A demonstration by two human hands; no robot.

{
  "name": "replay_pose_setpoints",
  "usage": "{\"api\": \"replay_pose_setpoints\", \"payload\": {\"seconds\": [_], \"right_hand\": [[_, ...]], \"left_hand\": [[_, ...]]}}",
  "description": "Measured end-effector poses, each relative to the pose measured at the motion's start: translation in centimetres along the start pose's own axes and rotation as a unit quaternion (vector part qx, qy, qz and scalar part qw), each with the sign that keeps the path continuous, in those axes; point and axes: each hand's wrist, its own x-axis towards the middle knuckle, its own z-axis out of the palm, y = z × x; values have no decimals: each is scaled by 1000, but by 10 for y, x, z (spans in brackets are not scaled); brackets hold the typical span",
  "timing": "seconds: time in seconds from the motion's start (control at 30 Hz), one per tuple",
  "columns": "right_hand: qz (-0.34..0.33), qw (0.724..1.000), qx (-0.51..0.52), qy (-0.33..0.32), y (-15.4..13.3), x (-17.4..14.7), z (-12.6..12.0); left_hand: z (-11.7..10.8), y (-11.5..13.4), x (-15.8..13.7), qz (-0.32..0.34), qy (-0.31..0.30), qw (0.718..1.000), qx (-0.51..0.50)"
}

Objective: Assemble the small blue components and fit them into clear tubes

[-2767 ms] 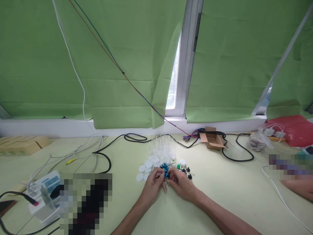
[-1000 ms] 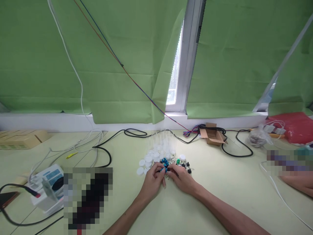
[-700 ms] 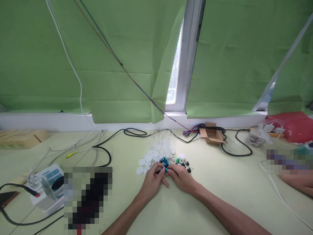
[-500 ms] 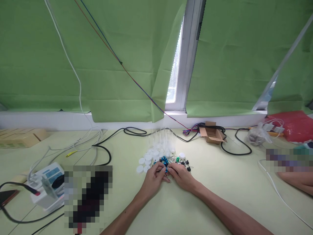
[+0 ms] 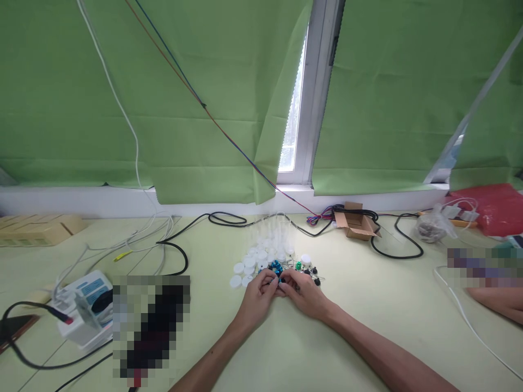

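Fingers closed, my left hand [image 5: 258,294] and my right hand [image 5: 304,293] meet at the near edge of a pile of small parts. Between their fingertips a small blue part [image 5: 280,280] shows; the fingers mostly cover it, and its kind is unclear. Just beyond lie more shiny blue pieces [image 5: 277,266]. White round discs [image 5: 238,268] are spread on the left side of the pile. To the right are a green piece [image 5: 298,265], a white cap [image 5: 306,259] and black knob-like pieces [image 5: 317,281] among thin metal pins. Clear upright tubes [image 5: 272,231] stand behind.
An open cardboard box [image 5: 358,226] sits at the back right among black cables. A white power strip [image 5: 84,316] with plugs is at left, near a beige block [image 5: 41,230]. Another person's arm [image 5: 496,304] rests at far right, beyond a white cable [image 5: 461,310].
My fingers have drawn slightly closer together around the blue part, and the left fingers have curled in. The whole view has shifted a little; the pile looks the same.
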Motion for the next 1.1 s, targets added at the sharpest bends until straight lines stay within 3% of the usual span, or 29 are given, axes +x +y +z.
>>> {"api": "replay_pose_setpoints", "payload": {"seconds": [1.1], "right_hand": [[-7, 1000, 19, 8, 9, 0, 3]], "left_hand": [[-2, 1, 2, -8, 28, 999, -16]]}}
